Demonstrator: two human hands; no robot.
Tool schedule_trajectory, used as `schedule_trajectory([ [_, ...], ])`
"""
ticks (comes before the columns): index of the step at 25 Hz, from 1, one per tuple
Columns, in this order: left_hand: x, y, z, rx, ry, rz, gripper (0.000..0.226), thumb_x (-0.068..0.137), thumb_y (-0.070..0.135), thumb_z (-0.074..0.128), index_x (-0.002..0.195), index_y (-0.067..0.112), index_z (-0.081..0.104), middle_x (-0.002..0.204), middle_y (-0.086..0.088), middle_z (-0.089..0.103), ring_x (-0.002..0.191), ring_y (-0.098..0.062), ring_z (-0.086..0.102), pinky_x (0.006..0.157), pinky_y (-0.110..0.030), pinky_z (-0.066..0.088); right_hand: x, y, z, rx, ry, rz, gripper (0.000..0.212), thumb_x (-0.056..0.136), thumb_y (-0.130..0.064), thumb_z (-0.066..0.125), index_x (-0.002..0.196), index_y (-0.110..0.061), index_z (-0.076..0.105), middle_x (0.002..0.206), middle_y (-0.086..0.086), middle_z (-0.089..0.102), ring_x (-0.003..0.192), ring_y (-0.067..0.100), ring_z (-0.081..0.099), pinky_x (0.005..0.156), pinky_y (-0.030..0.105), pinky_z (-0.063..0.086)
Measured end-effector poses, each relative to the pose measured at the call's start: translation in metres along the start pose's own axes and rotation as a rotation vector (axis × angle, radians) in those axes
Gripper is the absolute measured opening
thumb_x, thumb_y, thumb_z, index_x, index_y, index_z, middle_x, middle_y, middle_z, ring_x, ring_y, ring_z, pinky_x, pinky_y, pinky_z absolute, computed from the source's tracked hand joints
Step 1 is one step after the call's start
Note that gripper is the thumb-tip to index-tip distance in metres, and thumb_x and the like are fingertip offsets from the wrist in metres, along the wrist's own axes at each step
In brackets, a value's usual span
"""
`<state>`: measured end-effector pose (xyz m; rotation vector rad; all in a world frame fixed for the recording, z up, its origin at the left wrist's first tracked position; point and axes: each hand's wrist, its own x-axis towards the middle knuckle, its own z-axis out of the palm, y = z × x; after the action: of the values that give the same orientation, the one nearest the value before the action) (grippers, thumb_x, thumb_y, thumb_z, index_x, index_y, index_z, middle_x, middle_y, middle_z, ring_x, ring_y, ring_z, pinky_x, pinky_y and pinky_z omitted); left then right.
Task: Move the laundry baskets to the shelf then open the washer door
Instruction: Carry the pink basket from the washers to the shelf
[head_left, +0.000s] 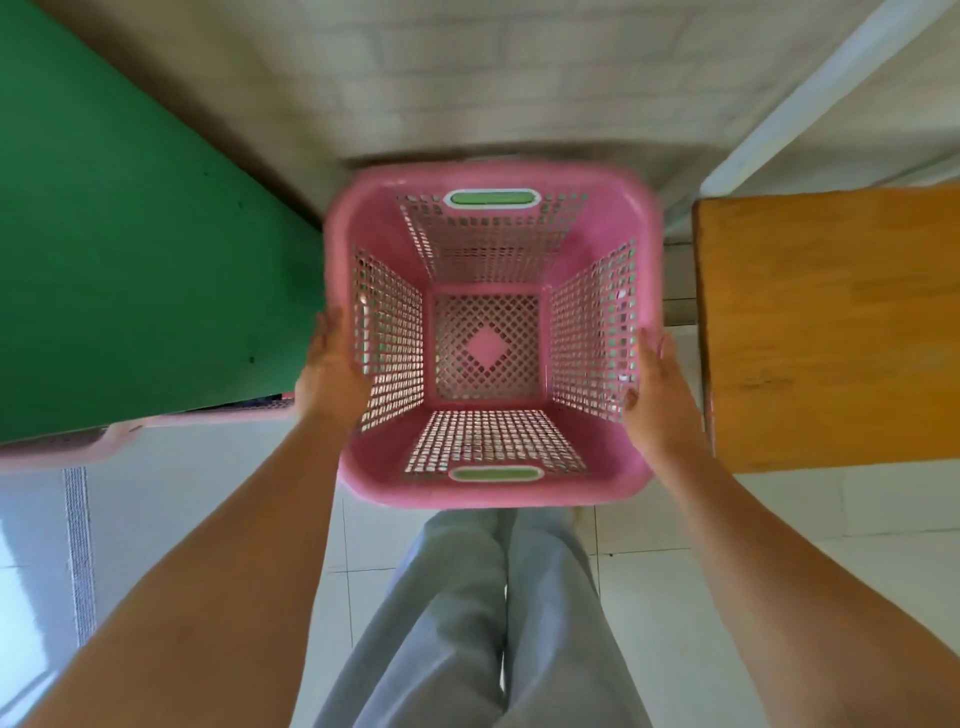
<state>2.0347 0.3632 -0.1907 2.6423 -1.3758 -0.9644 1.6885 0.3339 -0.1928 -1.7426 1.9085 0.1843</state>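
A pink perforated laundry basket (488, 488) with green handle slots is held in front of me, seen from above, empty inside. My left hand (330, 374) presses flat on its left wall below the rim. My right hand (657, 389) presses on its right wall. The basket is off the floor, above my legs, and slightly blurred. Part of a second pink basket (78, 447) pokes out from under the green surface at the left. No washer door is in view.
A green flat surface (130, 249) fills the left side. A wooden tabletop (831, 327) stands at the right. A white brick wall (493, 78) is ahead, white floor tiles below, and a white bar (810, 93) slants at upper right.
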Motion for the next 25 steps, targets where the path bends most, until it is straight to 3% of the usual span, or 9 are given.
schedule_trajectory([
  [3,-0.005,0.004,0.001,0.076,-0.106,0.013,0.072,0.097,0.016,0.045,0.155,0.025,0.004,0.163,-0.009,-0.004,0.137,-0.044,0.038,0.104,-0.052,0.044,-0.014,-0.004,-0.004,-0.143,-0.01,0.005,0.068,0.097,-0.02,0.046,0.155,-0.021,0.01,0.161,0.015,0.008,0.145,0.032,0.024,0.107,0.047,0.04],
  [7,-0.033,0.016,-0.014,0.215,-0.164,0.112,0.069,0.099,0.033,0.041,0.155,0.018,0.004,0.163,-0.01,0.004,0.149,-0.033,0.014,0.12,-0.05,0.018,-0.047,-0.009,-0.029,-0.205,0.007,0.01,0.064,0.1,-0.032,0.039,0.154,-0.018,0.01,0.161,0.013,0.011,0.147,0.03,0.019,0.116,0.045,0.027],
  [11,-0.075,0.05,-0.04,0.245,-0.122,0.248,0.062,0.099,0.035,0.043,0.152,0.013,0.02,0.161,-0.013,0.013,0.145,-0.037,0.023,0.116,-0.052,0.023,-0.085,-0.008,-0.067,-0.177,0.032,0.024,0.061,0.1,-0.033,0.038,0.154,-0.014,0.015,0.159,0.015,0.019,0.145,0.031,0.021,0.116,0.045,0.026],
  [17,-0.137,0.118,-0.064,0.361,-0.134,0.458,0.058,0.099,0.038,0.04,0.15,0.013,0.029,0.158,-0.014,0.025,0.143,-0.035,0.029,0.117,-0.048,0.023,-0.163,0.036,-0.123,-0.065,0.098,0.123,0.06,0.1,-0.04,0.036,0.153,-0.017,0.019,0.158,0.014,0.023,0.144,0.031,0.024,0.115,0.045,0.026],
  [21,-0.184,0.182,-0.056,0.433,-0.207,0.633,0.056,0.1,0.036,0.04,0.148,0.009,0.033,0.154,-0.019,0.033,0.14,-0.036,0.033,0.116,-0.046,0.025,-0.229,0.099,-0.147,0.012,0.151,0.269,0.061,0.1,-0.041,0.035,0.153,-0.016,0.018,0.159,0.011,0.02,0.145,0.029,0.022,0.116,0.044,0.025],
  [25,-0.241,0.254,-0.03,0.47,-0.254,0.836,0.052,0.1,0.031,0.042,0.145,0.005,0.037,0.145,-0.02,0.043,0.13,-0.038,0.045,0.108,-0.048,0.036,-0.286,0.183,-0.168,0.081,0.203,0.379,0.058,0.102,-0.036,0.034,0.153,-0.015,0.018,0.159,0.012,0.02,0.145,0.029,0.024,0.115,0.043,0.027],
])
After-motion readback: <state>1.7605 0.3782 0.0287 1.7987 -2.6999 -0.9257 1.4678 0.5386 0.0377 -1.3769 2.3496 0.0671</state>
